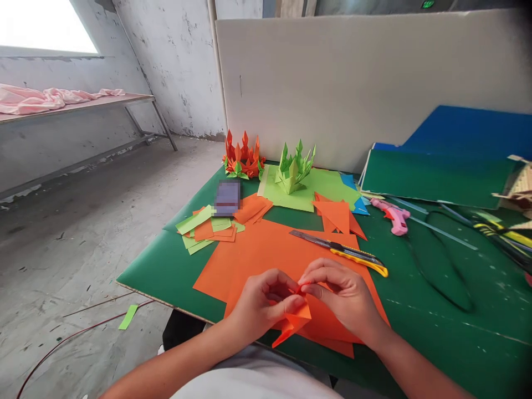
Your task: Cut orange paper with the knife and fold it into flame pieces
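My left hand (pixel 264 302) and my right hand (pixel 341 291) both pinch a small folded orange paper piece (pixel 293 321) just above the near edge of the green table (pixel 166 266). Fingers of both hands are closed on its folds. Under the hands lie large orange paper sheets (pixel 257 255). A yellow-and-black utility knife (pixel 349 252) rests on the sheets just beyond my right hand.
Finished orange (pixel 243 158) and green (pixel 295 166) paper crowns stand at the table's back by a white board. Cut orange and green paper strips (pixel 208 227), orange triangles (pixel 338 216), a pink glue gun (pixel 394 216), black cable and blue and green boards lie around.
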Motion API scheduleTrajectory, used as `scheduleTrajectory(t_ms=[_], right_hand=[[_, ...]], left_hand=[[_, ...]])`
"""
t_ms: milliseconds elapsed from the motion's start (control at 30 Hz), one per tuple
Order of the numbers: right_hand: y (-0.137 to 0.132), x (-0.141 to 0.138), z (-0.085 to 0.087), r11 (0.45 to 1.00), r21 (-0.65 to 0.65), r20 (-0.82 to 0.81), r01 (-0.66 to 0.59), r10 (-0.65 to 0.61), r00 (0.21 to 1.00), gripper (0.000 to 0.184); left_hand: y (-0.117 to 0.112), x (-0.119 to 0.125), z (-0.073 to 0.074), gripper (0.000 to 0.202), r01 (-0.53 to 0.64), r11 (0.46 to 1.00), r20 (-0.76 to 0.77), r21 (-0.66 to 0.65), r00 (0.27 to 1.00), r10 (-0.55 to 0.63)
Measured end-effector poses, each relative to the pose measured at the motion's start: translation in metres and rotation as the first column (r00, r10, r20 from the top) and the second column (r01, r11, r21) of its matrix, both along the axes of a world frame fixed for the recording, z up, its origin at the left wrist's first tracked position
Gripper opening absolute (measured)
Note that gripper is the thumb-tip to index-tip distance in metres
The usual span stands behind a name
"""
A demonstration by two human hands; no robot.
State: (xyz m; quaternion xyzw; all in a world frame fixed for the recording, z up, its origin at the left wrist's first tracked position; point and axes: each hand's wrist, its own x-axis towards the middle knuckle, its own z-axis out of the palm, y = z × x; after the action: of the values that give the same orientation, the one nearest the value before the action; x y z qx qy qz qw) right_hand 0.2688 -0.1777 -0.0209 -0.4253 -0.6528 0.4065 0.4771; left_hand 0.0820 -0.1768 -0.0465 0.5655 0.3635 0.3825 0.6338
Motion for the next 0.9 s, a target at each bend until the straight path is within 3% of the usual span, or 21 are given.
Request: scheduleTrajectory(t_ms=[333,567,700,900], right_hand=[[-0.0005,0.0003,-0.0019,0.999,0.045,-0.029,-0.03,0.031,0.999,0.005],[-0.0012,0.0005,-0.0045,0.996,0.07,-0.038,-0.059,0.062,0.997,0.006],[-0.0011,0.0,-0.0049,0.994,0.069,-0.053,-0.081,0.085,0.995,0.007],[-0.0024,-0.0012,-0.0036,0.991,0.066,-0.043,-0.116,0.119,0.992,0.012]], left_hand=[[-0.0015,0.001,-0.0043,0.017,-0.055,0.944,-0.062,0.325,0.995,0.079],[-0.002,0.0015,-0.0045,0.005,-0.085,0.889,-0.11,0.449,0.982,0.15],[-0.001,0.0013,-0.0038,0.009,-0.077,0.83,-0.111,0.552,0.98,0.164],[-0.002,0.0017,-0.0037,0.011,-0.086,0.783,-0.06,0.617,0.986,0.156]])
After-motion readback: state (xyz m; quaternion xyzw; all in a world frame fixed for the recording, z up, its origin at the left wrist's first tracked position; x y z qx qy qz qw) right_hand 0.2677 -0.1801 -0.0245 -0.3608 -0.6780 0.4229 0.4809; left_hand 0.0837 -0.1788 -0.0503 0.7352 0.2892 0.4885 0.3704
